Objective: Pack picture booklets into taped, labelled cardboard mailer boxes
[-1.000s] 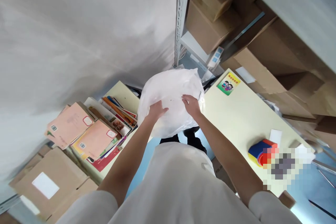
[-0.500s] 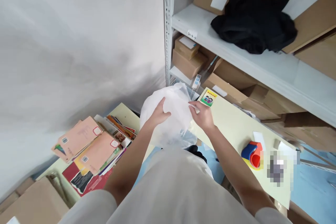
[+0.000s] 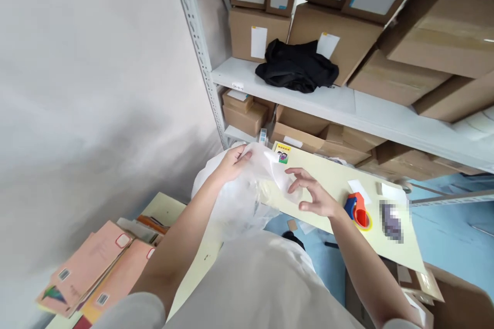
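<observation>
My left hand (image 3: 232, 163) is closed on a thin, translucent white plastic bag (image 3: 260, 163), pinched between thumb and fingers. To its right, my right hand (image 3: 314, 196) is open, its fingers spread and curved beside the bag's loose right edge. Below and left of my left hand bulges a larger mass of crumpled white plastic (image 3: 222, 211), close against my body. Whether the held bag is joined to that mass, I cannot make out.
Tape dispenser (image 3: 359, 212) and a small yellow-green booklet (image 3: 283, 152) lie on the pale table (image 3: 328, 177). Pink booklets (image 3: 90, 259) are stacked at lower left. A metal shelf (image 3: 278, 87) bears cardboard boxes (image 3: 260, 36) and black cloth (image 3: 297, 66); a wall (image 3: 96, 87) stands left.
My left hand has closed on the plastic, raising part of it. My right hand has opened and moved right, off the bag's edge. The view has shifted, showing more of the shelf.
</observation>
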`<state>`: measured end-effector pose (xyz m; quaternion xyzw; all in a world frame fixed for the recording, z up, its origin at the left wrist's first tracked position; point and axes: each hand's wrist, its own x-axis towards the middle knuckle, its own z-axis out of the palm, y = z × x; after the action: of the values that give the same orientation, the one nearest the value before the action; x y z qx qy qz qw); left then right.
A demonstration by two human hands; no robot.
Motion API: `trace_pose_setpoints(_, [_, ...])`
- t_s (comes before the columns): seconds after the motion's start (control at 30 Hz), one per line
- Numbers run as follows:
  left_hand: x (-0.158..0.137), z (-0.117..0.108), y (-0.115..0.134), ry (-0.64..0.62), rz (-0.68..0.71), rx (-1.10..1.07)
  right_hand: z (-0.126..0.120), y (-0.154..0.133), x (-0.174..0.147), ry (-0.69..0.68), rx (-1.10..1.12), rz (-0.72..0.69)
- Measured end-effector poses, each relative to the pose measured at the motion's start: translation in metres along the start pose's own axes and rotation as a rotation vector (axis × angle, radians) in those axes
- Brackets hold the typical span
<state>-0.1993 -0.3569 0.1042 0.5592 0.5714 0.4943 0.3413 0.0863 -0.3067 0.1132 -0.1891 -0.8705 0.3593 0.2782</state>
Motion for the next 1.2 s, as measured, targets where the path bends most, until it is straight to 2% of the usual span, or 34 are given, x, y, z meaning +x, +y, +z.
trace_pose_setpoints(0.07, [0.011,0.005,0.012,-0.178,0.022,0.041,-0.009,-0.003,-0.005,0.088,-0.004,0.015])
trace_pose_setpoints(0.17, [0.026,0.020,0.035,-0.365,0.106,0.200,-0.020,-0.021,0.002,0.241,-0.223,0.026])
trace_pose_setpoints(0.23, [0.035,0.036,0.051,-0.364,0.154,0.368,-0.018,-0.038,0.010,0.269,-0.441,0.019])
trace_pose_setpoints(0.3, [0.040,0.055,0.063,-0.275,0.165,0.506,-0.009,-0.053,0.014,0.316,-0.643,0.032])
trace_pose_setpoints(0.37, [0.043,0.073,0.068,-0.172,0.145,0.507,0.005,-0.061,0.013,0.325,-0.732,0.083])
trace_pose_setpoints(0.4, [0.043,0.082,0.068,-0.154,0.115,0.435,0.011,-0.061,0.011,0.321,-0.728,0.120])
trace_pose_setpoints(0.47, [0.041,0.095,0.064,-0.209,0.010,0.137,0.019,-0.053,0.005,0.351,-0.661,0.196])
trace_pose_setpoints(0.57, [0.032,0.107,0.054,-0.361,-0.157,-0.407,0.019,-0.031,-0.004,0.530,-0.472,0.308])
trace_pose_setpoints(0.63, [0.023,0.112,0.048,-0.419,-0.183,-0.562,0.015,-0.018,-0.011,0.642,-0.304,0.385])
trace_pose_setpoints(0.7, [0.014,0.119,0.043,-0.467,-0.148,-0.527,0.012,-0.010,-0.017,0.679,-0.168,0.445])
trace_pose_setpoints(0.77, [0.009,0.127,0.038,-0.484,-0.120,-0.445,0.010,-0.004,-0.025,0.630,-0.087,0.453])
trace_pose_setpoints(0.9, [0.011,0.145,0.032,-0.335,-0.174,-0.402,0.010,0.010,-0.041,0.422,-0.058,0.301])
trace_pose_setpoints(0.97, [0.014,0.154,0.028,-0.362,-0.193,-0.397,0.009,0.021,-0.049,0.426,-0.119,0.277])
trace_pose_setpoints(1.07, [0.017,0.171,0.022,-0.519,-0.182,-0.325,0.002,0.038,-0.059,0.529,-0.149,0.366])
trace_pose_setpoints(1.2, [0.022,0.188,0.012,-0.498,-0.145,-0.051,-0.021,0.059,-0.077,0.493,-0.057,0.496])
